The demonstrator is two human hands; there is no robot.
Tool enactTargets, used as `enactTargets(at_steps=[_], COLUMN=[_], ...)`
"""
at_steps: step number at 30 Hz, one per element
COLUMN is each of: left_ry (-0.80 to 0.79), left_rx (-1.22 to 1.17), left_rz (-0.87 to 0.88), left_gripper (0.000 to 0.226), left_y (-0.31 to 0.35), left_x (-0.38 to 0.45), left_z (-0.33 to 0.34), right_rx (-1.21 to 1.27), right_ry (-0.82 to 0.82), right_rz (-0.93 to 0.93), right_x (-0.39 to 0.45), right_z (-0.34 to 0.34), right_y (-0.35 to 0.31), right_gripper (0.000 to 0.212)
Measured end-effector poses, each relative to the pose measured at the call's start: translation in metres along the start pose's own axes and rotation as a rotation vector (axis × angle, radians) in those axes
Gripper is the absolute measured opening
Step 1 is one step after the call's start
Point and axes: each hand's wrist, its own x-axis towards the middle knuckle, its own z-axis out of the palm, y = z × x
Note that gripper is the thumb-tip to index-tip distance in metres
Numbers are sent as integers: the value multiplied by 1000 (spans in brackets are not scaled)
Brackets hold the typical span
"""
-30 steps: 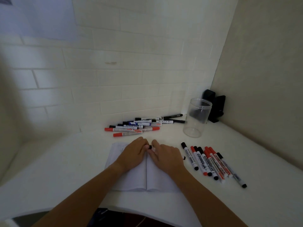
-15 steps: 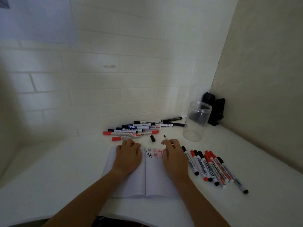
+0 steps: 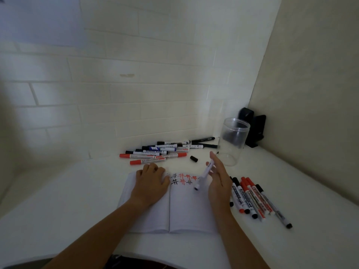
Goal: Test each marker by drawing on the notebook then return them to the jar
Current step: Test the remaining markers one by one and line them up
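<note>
A: Right hand [image 3: 218, 181], grip?
B: Holds one white marker [image 3: 205, 174], slanted above the open notebook [image 3: 186, 208], dark end toward the page.
A: Left hand [image 3: 150, 182]?
B: Grip slack, fingers pressing the left page flat.
A: Jar [image 3: 233, 140]?
B: Upright, far right on the desk [image 3: 58, 200]. Loose black cap [image 3: 193, 158] lies left of it. Marker pile [image 3: 157, 151] far, marker row [image 3: 254, 199] right of the notebook.
</note>
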Motion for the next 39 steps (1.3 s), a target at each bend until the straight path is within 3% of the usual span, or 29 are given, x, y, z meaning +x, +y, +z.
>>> enactTargets(at_steps=[3, 8, 12, 18, 22, 29, 39], left_ry=[-5, 20, -53, -203, -213, -193, -227], left_rx=[-8, -218, -234, -137, -157, -186, -188], left_rz=[-2, 87, 173, 218, 213, 213, 204], left_gripper=[67, 53, 49, 81, 81, 82, 83], left_y=[0, 1, 2, 0, -2, -5, -4], left_x=[0, -1, -2, 0, 1, 3, 4], left_z=[0, -2, -6, -6, -4, 0, -2], right_rx=[-116, -191, -174, -119, -187, -282, -294], right_ry=[-2, 60, 5, -115, -155, -39, -150], right_rz=[37, 43, 52, 199, 301, 387, 375], right_x=[1, 2, 0, 2, 2, 2, -1], right_z=[-1, 5, 5, 0, -2, 1, 1], right_y=[1, -5, -7, -11, -9, -4, -6], right_gripper=[51, 7, 16, 6, 20, 27, 26])
